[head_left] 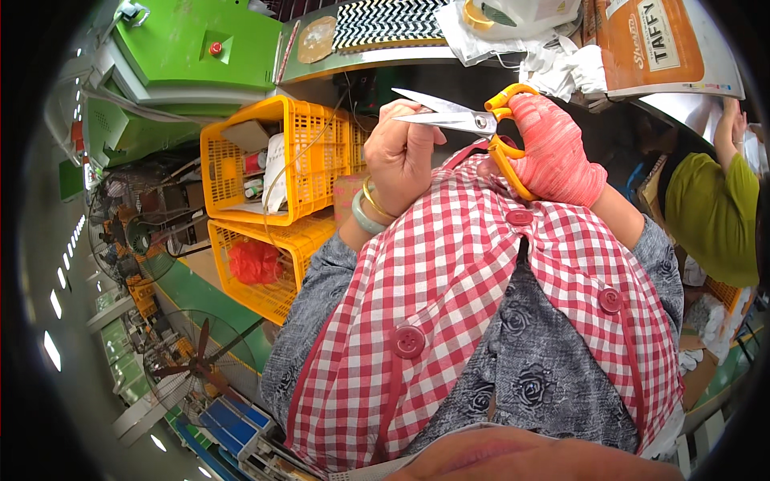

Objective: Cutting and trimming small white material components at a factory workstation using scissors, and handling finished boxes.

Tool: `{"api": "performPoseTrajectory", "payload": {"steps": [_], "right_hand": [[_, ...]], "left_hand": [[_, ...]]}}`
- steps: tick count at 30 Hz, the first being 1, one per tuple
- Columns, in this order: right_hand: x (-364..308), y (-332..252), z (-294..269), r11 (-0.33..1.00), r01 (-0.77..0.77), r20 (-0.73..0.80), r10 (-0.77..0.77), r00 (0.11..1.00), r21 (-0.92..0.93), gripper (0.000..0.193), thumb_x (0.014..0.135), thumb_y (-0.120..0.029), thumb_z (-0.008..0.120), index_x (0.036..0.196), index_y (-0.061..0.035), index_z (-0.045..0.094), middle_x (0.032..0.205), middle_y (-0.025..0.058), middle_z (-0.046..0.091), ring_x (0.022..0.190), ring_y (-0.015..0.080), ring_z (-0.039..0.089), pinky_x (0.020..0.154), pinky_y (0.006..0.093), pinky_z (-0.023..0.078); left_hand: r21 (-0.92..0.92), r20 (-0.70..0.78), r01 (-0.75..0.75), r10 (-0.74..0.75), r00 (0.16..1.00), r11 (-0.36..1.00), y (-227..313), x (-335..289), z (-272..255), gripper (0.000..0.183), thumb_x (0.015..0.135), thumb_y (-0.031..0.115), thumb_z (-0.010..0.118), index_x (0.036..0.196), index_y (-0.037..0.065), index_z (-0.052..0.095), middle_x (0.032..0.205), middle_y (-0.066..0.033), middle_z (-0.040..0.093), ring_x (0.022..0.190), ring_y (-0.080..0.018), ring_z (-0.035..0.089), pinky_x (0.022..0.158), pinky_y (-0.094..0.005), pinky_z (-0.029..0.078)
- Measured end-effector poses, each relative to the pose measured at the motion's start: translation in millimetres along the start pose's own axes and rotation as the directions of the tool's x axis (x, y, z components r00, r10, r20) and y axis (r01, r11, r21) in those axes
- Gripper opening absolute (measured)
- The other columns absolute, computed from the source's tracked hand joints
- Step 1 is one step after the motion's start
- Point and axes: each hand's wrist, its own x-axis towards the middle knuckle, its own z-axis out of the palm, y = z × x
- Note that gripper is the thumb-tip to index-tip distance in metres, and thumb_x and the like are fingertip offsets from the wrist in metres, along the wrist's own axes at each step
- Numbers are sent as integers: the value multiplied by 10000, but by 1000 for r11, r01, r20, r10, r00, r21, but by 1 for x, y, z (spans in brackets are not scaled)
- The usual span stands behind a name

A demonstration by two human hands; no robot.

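Observation:
My right hand (553, 148), in a pinkish-red knit glove, grips a pair of scissors (486, 123) by their orange handles. The steel blades stand a little apart and point to the left. My bare left hand (399, 156) is closed beside the blades, its fingers curled and thumb pressed in. Whatever it pinches, if anything, is too small or hidden to make out. The lower blade passes close by its fingertips; I cannot tell whether they touch. Both hands are held in front of my red-and-white checked apron (449, 264).
Two yellow plastic crates (313, 156) are stacked at the left; packets lie in the upper, a red bag (255, 262) in the lower. Ahead runs a work surface (385, 58) with a black-and-white zigzag strip. An orange-and-white bag (666, 48) lies far right, near a person in green (710, 212).

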Motion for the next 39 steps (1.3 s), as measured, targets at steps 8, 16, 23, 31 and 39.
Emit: {"api": "performPoseTrajectory", "payload": {"steps": [8, 16, 23, 31, 39], "right_hand": [[0, -3, 0, 1000, -19, 44, 20, 999, -13, 521, 642, -306, 751, 1024, -14, 550, 980, 166, 567, 905, 318, 565, 795, 346, 463], [11, 20, 8, 902, -430, 51, 431, 901, -31, 577, 660, -381, 729, 1041, -3, 519, 916, 157, 598, 851, 324, 581, 713, 378, 455], [-1, 7, 3, 999, -23, -49, 22, 999, -27, 586, 600, -318, 777, 1028, -12, 522, 965, 157, 574, 907, 320, 564, 769, 341, 450], [-6, 9, 14, 995, -3, 23, 5, 1000, -103, 540, 650, -308, 734, 1017, 36, 537, 958, 191, 572, 926, 337, 552, 830, 379, 435], [-6, -1, 15, 992, 19, -49, -25, 999, -123, 536, 650, -340, 733, 1009, 10, 544, 944, 174, 581, 902, 319, 564, 785, 374, 446]], "left_hand": [[-54, 29, 51, -50, 998, 997, -2, -6, -4, 278, 864, 92, 492, 603, 7, 537, 590, -62, 532, 654, -212, 520, 686, -317, 409], [-49, 102, -204, 208, 973, 978, 2, -4, -5, 324, 865, 84, 486, 545, 30, 484, 496, -13, 456, 459, -133, 427, 709, -331, 433], [-286, 118, 306, -284, 952, 908, -6, -14, 0, 419, 911, 263, 455, 570, 25, 503, 517, -6, 428, 480, -73, 357, 603, -227, 389], [-508, 208, 416, -361, 909, 755, -15, -16, 3, 403, 916, 259, 445, 594, 24, 504, 508, -21, 427, 512, -96, 372, 514, -241, 313], [-653, 317, 420, -276, 907, 631, -27, -23, -1, 351, 926, 254, 428, 795, -28, 590, 541, 6, 478, 477, -34, 360, 447, -181, 283]]}}
